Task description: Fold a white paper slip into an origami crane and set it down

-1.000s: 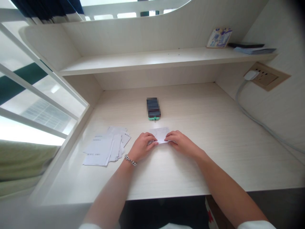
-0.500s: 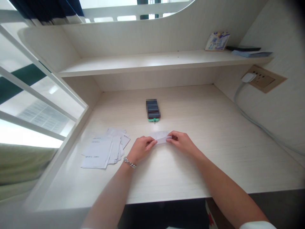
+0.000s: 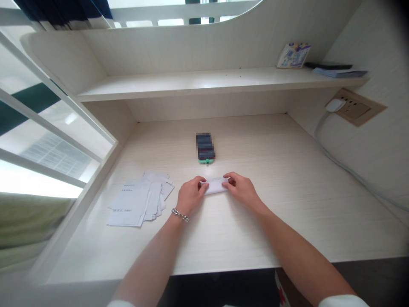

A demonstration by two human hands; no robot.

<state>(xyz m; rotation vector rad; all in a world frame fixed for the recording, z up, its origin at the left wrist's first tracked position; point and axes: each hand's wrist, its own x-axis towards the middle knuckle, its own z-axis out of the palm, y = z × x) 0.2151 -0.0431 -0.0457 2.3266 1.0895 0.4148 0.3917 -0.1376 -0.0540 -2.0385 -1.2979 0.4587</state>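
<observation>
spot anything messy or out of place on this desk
Only the stack of papers beside the left hand: sheets fanned unevenly, edges askew. The folded slip it pinches with the right hand looks intact; nothing spilled.

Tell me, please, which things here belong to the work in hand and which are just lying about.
In hand: paper slip, pinched at its ends by the left hand and right hand.
Lying about: loose sheets, phone, packet on the shelf, plug and cable.
</observation>
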